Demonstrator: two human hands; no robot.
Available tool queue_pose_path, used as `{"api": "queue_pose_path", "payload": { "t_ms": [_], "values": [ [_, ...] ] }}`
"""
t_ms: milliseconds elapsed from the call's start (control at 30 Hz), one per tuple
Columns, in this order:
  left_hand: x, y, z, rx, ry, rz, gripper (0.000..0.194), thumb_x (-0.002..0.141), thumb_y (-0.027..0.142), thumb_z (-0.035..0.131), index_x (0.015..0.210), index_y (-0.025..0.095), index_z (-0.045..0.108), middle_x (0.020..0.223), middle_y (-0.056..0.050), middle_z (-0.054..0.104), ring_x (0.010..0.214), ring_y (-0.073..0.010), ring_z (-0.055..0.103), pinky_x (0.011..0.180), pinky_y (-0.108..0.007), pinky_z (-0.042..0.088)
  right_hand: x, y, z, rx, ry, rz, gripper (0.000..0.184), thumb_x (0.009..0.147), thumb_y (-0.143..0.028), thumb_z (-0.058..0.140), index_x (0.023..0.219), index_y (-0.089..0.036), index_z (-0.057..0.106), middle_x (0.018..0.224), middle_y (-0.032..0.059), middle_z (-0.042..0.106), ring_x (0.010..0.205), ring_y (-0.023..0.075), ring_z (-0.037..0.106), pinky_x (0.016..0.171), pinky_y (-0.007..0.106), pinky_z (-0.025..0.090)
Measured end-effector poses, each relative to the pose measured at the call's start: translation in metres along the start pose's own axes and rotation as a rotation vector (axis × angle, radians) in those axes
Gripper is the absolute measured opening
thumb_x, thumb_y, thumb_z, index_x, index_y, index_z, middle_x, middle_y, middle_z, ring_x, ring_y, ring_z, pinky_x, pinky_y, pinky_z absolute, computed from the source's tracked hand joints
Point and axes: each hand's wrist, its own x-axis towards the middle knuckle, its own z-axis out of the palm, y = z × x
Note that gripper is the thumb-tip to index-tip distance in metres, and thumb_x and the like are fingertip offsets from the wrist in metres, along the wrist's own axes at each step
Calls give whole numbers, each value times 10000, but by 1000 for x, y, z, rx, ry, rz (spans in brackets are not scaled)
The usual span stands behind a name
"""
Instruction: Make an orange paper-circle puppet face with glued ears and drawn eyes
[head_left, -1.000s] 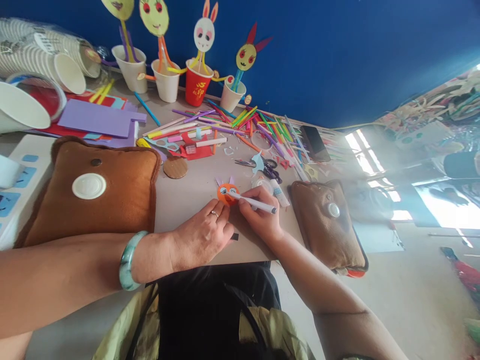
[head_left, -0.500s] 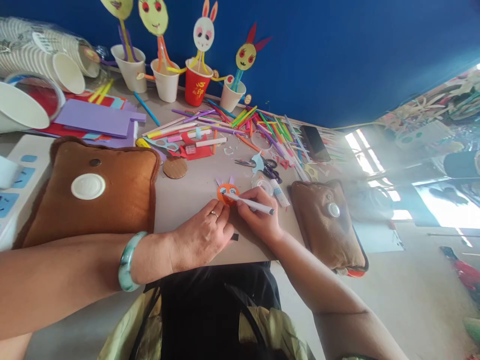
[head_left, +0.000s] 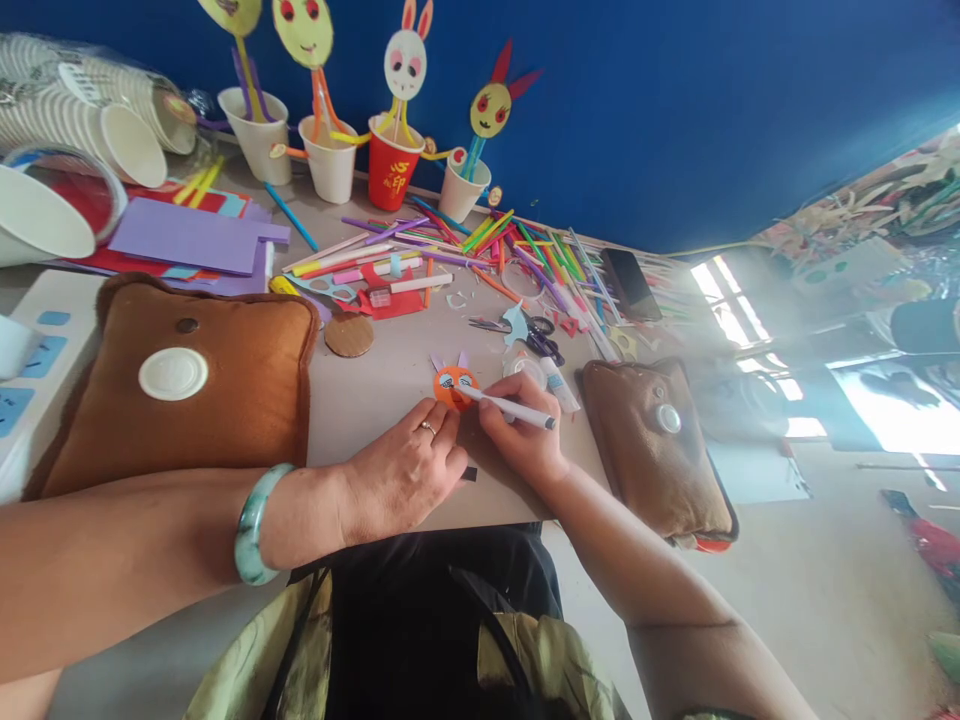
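On the table lies a round orange paper face [head_left: 445, 376] with light blue eyes, dark lashes and two purple ears. My left hand [head_left: 409, 455], fingers together, presses its lower edge against the tabletop; whether the thumb grips it is hidden. A white marker pen [head_left: 517, 410] is pinched in my right hand [head_left: 525, 430], its tip at the right-hand eye of the face. Just beyond my right hand are a roll of clear tape [head_left: 527, 372] and a small white tube [head_left: 561, 386]. Under my left fingertips' side a small black piece [head_left: 470, 474] shows.
Brown cushion-like hot-water bags lie left [head_left: 202, 430] and right [head_left: 656, 450]. Scissors [head_left: 541, 340], a cardboard disc [head_left: 349, 335], coloured straws [head_left: 480, 245] and a phone [head_left: 630, 285] lie farther back. Puppets in paper cups [head_left: 394, 170] line the blue wall. Purple paper [head_left: 187, 235] sits at left.
The marker's tip has moved right, from near the left-hand eye to the right-hand eye. My right hand has shifted slightly right with it; my left hand stays in place.
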Motion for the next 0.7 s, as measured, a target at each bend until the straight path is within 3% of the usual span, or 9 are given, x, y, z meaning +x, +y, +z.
{"api": "queue_pose_path", "payload": {
  "t_ms": [200, 700],
  "values": [
    [-1, 0, 0, -55, 0, -16, 285, 946, 361, 578, 838, 107, 646, 1078, -231, 688, 1047, -300, 633, 1007, -472, 426, 3, 2, -1, -8, 140, 71, 120, 734, -196, 580, 666, -246, 495, 560, -48, 535, 522, 136, 478, 529, 295, 400],
    [-1, 0, 0, -22, 12, -4, 311, 953, 383, 556, 846, 106, 648, 1140, -259, 683, 1062, -320, 646, 1004, -472, 435, 5, 1, 0, -23, 115, 75, 133, 728, -188, 587, 647, -247, 500, 558, -43, 540, 510, 130, 466, 505, 292, 396]
  ]
}}
